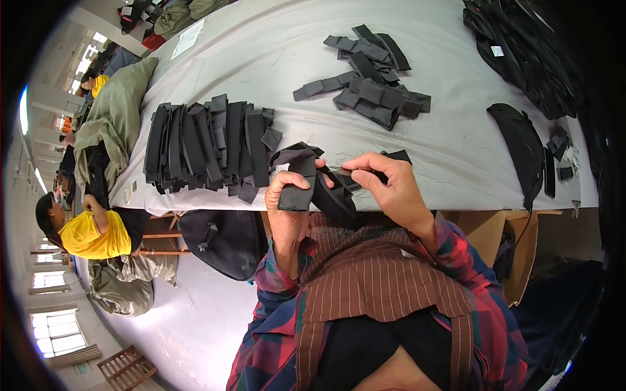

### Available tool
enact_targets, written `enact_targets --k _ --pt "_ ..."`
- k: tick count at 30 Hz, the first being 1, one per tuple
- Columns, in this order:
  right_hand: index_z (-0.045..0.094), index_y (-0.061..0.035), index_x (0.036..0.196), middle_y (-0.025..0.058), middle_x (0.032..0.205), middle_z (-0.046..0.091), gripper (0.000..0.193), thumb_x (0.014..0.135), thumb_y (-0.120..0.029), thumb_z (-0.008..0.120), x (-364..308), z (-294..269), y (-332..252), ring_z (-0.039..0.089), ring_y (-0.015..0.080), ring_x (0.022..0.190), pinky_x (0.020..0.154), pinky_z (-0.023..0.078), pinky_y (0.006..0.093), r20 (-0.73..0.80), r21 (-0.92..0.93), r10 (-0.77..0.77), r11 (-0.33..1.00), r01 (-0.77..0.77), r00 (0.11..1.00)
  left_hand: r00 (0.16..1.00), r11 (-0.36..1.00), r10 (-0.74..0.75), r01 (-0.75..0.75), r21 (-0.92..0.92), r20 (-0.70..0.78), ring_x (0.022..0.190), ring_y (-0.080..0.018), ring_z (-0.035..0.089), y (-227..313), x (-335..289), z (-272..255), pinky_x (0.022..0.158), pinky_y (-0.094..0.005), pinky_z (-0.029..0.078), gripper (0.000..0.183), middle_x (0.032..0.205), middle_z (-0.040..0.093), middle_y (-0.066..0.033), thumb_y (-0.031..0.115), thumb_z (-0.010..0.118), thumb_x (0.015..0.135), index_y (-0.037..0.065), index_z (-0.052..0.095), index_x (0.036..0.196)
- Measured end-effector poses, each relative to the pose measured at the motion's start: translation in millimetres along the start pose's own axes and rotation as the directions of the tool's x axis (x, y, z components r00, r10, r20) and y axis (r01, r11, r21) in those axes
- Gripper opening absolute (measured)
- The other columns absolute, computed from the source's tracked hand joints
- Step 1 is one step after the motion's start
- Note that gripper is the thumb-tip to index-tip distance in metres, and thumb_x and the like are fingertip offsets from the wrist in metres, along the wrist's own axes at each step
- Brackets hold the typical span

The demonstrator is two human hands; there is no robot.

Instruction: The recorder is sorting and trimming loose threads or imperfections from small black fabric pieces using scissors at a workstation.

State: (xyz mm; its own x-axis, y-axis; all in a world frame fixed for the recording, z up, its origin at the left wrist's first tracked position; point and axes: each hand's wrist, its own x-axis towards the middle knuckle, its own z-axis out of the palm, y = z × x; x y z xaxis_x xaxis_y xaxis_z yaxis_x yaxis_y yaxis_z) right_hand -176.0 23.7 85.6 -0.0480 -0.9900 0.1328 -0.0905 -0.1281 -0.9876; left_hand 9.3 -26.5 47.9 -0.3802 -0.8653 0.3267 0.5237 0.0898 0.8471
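Observation:
Near the table's front edge, my left hand [287,199] is closed round a folded black fabric strip [298,163], its thumb pressed on the cloth. A darker loop of the strip [334,199] hangs between my hands, over the edge. My right hand [398,189] is beside it, thumb and forefinger pinched together. Something thin and small shows at those fingertips, too small to name. Left of my hands lies a long row of stacked black fabric strips [202,143]. Farther away, a loose heap of similar strips [375,98] lies on the table.
White cloth covers the table [261,58]. Black fabric goods [528,58] pile up at the far right, with a curved black piece [518,150] nearer. Below the table are a black chair [225,241] and a cardboard box [521,260]. A person in yellow [98,234] sits at left.

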Motion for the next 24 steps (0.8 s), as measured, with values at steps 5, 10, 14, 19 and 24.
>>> enact_targets --k 5,10,14,19,24 --pt "0.063 0.0049 0.097 0.0067 0.084 0.065 0.015 0.086 -0.002 0.054 0 1 3 0.057 0.0089 0.076 0.071 0.046 0.0224 0.0 -0.076 -0.046 0.996 0.046 0.999 0.985 0.976 -0.168 0.163 -0.145 -0.024 0.094 -0.0359 0.056 17 3 14 0.084 -0.0442 0.044 0.045 0.112 0.054 -0.0257 0.048 0.049 0.087 0.003 0.05 0.09" --pt "0.065 -0.0035 0.093 0.0113 0.079 0.066 0.014 0.084 -0.01 0.058 -1 4 3 0.063 0.0213 0.066 0.058 0.046 0.028 -0.058 -0.176 -0.101 0.98 0.089 0.993 0.961 0.94 -0.277 0.271 -0.208 -0.001 0.093 -0.0341 0.057 21 2 9 0.083 -0.0409 0.045 0.038 0.113 0.055 -0.0237 0.039 0.038 0.094 0.003 0.049 0.09" --pt "0.066 -0.0046 0.093 0.0113 0.08 0.066 0.014 0.084 -0.011 0.058 -1 6 3 0.063 0.0231 0.066 0.058 0.046 0.0291 -0.061 -0.172 -0.121 0.979 0.109 0.991 0.963 0.948 -0.27 0.261 -0.18 -0.026 0.092 -0.0248 0.059 20 3 11 0.082 -0.0364 0.049 0.015 0.114 0.054 -0.0227 0.012 0.051 0.089 0.002 0.048 0.101" --pt "0.066 -0.0061 0.092 0.01 0.081 0.066 0.013 0.083 -0.013 0.059 -3 7 5 0.063 0.0261 0.068 0.058 0.047 0.0307 -0.109 -0.261 -0.162 0.957 0.129 0.981 0.971 0.962 -0.236 0.229 -0.149 -0.031 0.092 -0.0246 0.06 21 3 18 0.083 -0.0362 0.05 0.033 0.115 0.054 -0.0217 0.004 0.052 0.085 0.005 0.04 0.115" --pt "0.065 -0.0061 0.092 0.0091 0.081 0.066 0.012 0.083 -0.012 0.06 -3 8 2 0.063 0.0258 0.067 0.058 0.047 0.0305 -0.091 -0.29 -0.162 0.948 0.129 0.983 0.97 0.971 -0.238 0.237 -0.033 -0.05 0.096 -0.0266 0.06 21 0 19 0.086 -0.0364 0.049 0.04 0.116 0.054 -0.0223 -0.002 0.051 0.082 0.005 0.039 0.12"
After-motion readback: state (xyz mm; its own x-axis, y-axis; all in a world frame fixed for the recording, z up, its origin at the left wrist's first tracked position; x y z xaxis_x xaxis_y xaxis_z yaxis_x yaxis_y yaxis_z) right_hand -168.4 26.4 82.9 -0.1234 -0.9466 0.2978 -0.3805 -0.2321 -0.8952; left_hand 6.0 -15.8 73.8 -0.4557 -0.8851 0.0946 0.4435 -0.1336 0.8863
